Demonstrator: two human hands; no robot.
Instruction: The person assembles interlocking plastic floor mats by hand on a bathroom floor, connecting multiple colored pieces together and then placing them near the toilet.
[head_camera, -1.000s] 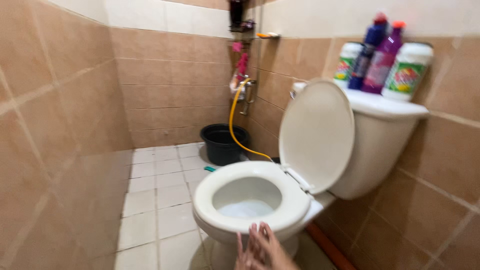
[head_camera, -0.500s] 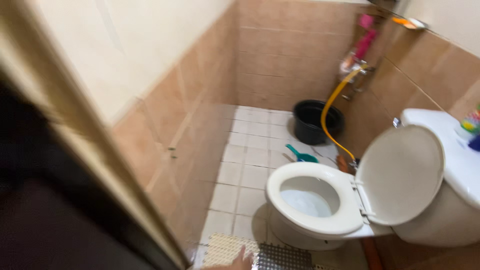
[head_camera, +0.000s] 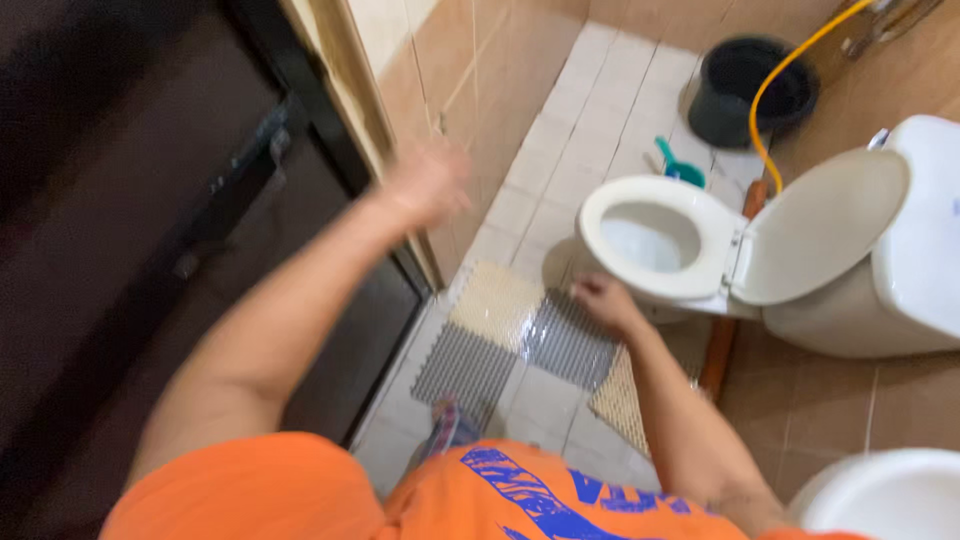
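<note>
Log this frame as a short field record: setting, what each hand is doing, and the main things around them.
setting: tiled bathroom seen from above, dark door at the left
left hand: raised near the tiled wall by the door frame, blurred, holds nothing visible
right hand: low by the front of the toilet bowl, at the edge of the floor mats; contact unclear
toilet lid: up
black bucket: on the floor behind the toilet, a yellow hose over it
teal scoop: on the floor tiles
clothing: orange shirt with blue print
</note>
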